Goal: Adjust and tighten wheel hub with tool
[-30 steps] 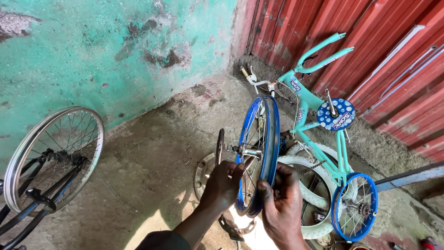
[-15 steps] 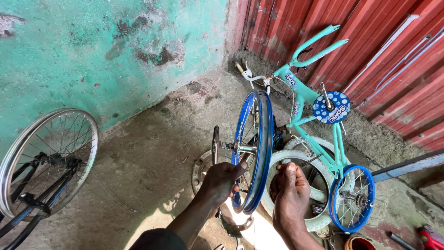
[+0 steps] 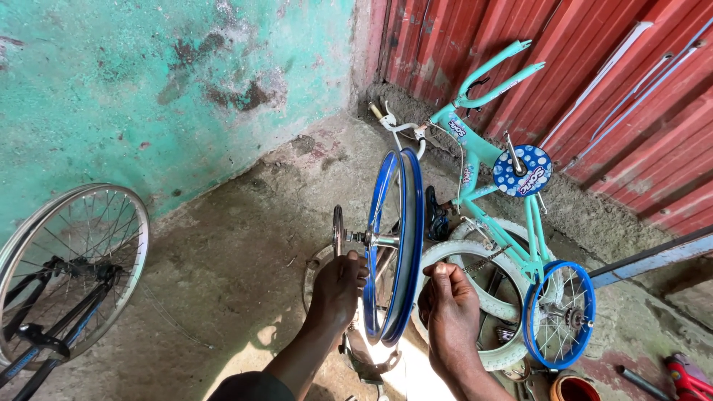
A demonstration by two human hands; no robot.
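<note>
Bare blue metal wheel rim (image 3: 394, 245) stands upright on the concrete floor (image 3: 223, 252), between both hands. Left hand (image 3: 338, 289) is curled around the rim's near edge by the axle sprocket (image 3: 339, 230). Right hand (image 3: 449, 312) is closed in a loose fist just beside the rim; contact cannot be told. Upturned turquoise child's bicycle (image 3: 497, 186) lies behind.

Both forearms reach forward, the left hand (image 3: 338, 289) curled closed and the right hand (image 3: 449, 315) loosely fisted.
</note>
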